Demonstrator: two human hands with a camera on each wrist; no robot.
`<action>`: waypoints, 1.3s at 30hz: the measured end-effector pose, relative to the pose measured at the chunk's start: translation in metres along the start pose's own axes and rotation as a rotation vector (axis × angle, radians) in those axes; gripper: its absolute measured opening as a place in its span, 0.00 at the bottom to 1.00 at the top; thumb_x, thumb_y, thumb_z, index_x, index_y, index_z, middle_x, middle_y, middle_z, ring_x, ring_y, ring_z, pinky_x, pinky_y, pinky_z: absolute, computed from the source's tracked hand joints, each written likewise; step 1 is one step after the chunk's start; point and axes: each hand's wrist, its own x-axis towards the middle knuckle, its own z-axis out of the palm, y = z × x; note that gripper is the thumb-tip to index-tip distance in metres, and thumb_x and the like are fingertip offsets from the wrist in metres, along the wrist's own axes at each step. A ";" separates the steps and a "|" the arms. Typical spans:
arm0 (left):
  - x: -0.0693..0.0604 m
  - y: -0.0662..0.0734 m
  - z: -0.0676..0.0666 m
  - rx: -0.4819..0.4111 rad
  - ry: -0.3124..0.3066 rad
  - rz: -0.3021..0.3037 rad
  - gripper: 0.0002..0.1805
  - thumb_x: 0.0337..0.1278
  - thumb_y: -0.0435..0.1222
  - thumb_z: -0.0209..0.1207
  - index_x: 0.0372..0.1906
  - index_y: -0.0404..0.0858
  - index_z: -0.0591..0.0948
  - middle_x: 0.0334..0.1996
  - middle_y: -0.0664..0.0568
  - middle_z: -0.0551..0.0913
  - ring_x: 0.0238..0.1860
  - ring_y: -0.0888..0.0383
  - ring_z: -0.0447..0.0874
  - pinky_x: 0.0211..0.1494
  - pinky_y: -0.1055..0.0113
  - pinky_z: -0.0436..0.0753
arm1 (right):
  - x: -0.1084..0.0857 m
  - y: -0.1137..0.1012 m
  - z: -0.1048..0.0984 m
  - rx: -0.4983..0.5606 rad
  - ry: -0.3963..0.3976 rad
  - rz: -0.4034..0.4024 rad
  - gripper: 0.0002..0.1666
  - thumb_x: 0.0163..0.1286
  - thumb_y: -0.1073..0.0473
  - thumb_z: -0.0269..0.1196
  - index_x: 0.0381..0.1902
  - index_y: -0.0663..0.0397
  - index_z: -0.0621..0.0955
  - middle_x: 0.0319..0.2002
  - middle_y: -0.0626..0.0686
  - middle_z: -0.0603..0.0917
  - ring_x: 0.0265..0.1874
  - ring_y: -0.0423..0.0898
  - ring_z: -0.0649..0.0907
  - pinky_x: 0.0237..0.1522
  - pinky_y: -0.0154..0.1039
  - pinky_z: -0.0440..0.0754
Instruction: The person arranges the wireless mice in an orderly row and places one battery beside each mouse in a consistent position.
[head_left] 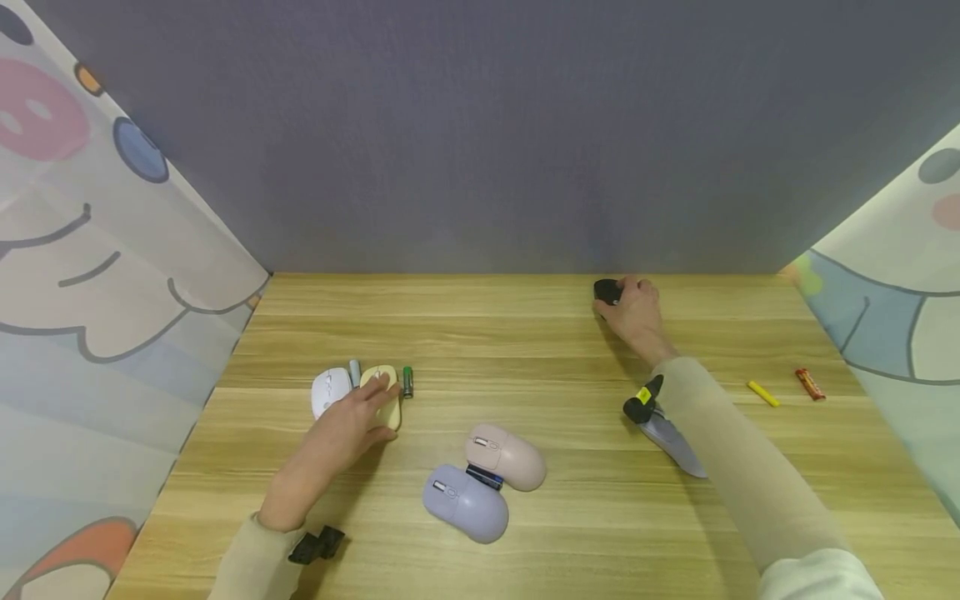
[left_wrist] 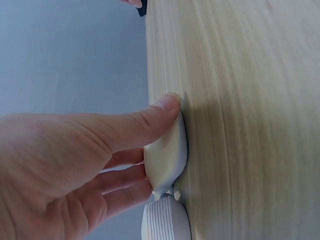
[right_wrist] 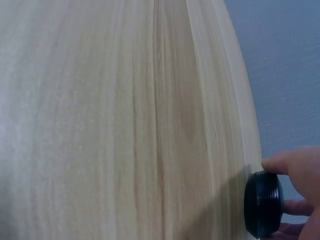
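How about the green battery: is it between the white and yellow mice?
No: in the head view, the green battery lies right of the yellow mouse, opposite the white mouse.

The wood-grained surface (head_left: 517, 367) held, between nine and ten o'clock from its middle, a white mouse (head_left: 328, 390), a pale battery (head_left: 355, 371), a yellow mouse (head_left: 390, 409) and a green battery (head_left: 408, 382) in a row. A pink mouse (head_left: 507, 458) lay at six, a purple mouse (head_left: 467, 504) at seven, a dark battery (head_left: 484, 477) between them. Toward three lay a grey mouse (head_left: 672, 443) and, farther out, a yellow battery (head_left: 763, 393) and a red battery (head_left: 810, 384). A black mouse (head_left: 606, 291) sat at one.
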 end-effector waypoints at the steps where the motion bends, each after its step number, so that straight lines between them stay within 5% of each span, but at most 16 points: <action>1: 0.000 0.000 0.000 0.000 -0.001 0.000 0.34 0.51 0.34 0.75 0.65 0.28 0.79 0.67 0.30 0.76 0.64 0.32 0.78 0.62 0.40 0.81 | 0.000 0.000 0.000 0.001 -0.004 0.000 0.39 0.74 0.47 0.62 0.68 0.72 0.66 0.64 0.78 0.67 0.65 0.71 0.68 0.67 0.64 0.72; 14: 0.003 0.000 0.000 -0.006 -0.017 -0.005 0.35 0.52 0.35 0.75 0.65 0.28 0.78 0.67 0.30 0.75 0.65 0.31 0.77 0.62 0.40 0.81 | -0.005 0.002 -0.014 -0.070 -0.039 -0.050 0.47 0.75 0.41 0.60 0.73 0.74 0.61 0.67 0.80 0.66 0.66 0.74 0.68 0.67 0.67 0.70; 39: 0.007 -0.010 0.000 0.000 -0.014 0.004 0.35 0.51 0.35 0.75 0.65 0.28 0.78 0.67 0.30 0.75 0.64 0.32 0.77 0.62 0.40 0.81 | -0.035 0.000 -0.049 0.077 -0.082 -0.192 0.46 0.77 0.47 0.59 0.77 0.73 0.56 0.74 0.77 0.58 0.74 0.73 0.57 0.73 0.70 0.59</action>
